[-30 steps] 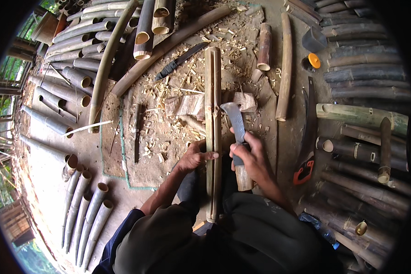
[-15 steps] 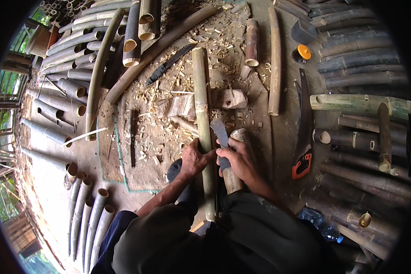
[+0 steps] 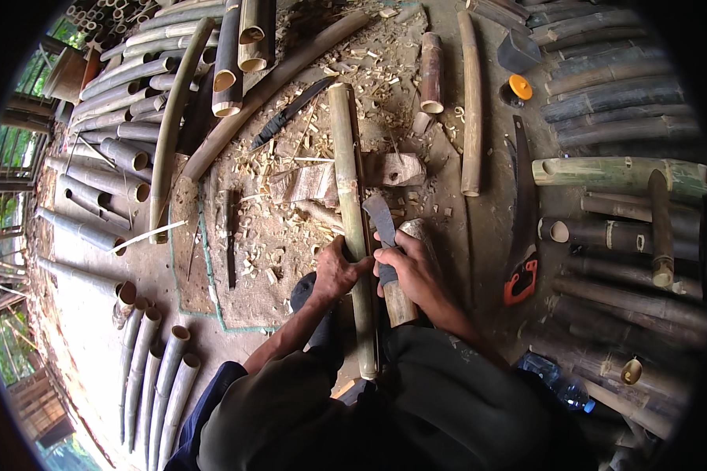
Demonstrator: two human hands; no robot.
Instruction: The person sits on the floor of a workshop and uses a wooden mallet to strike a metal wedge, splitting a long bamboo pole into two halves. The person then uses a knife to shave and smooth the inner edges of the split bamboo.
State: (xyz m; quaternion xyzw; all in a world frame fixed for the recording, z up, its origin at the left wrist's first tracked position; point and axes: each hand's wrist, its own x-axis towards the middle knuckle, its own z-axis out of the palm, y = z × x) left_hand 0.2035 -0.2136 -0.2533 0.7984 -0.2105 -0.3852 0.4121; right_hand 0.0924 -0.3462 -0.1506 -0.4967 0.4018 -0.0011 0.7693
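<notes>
A long green-tan bamboo tube [image 3: 346,157] points away from me between my knees, its middle lying across a notched wood block [image 3: 300,184]. My left hand [image 3: 339,269] is closed round the tube below the block, thumb laid across the top. Just right of the tube, my right hand [image 3: 408,271] grips a knife [image 3: 382,220] by its dark wrapped neck, with the thick wooden handle [image 3: 401,304] running back toward my lap. The short blade points away from me, beside the tube; whether it touches is unclear.
Pale wood chips litter the mat [image 3: 251,298]. A dark-handled machete [image 3: 291,111] lies beyond the block. To the right are an orange-handled saw [image 3: 520,228], a yellow lid [image 3: 521,87] and stacked bamboo [image 3: 620,177]. More bamboo tubes [image 3: 137,161] lie at left.
The knife blade has shifted slightly away from me, along the tube. The tube's near end has swung a little to the right. Both hands keep their grips.
</notes>
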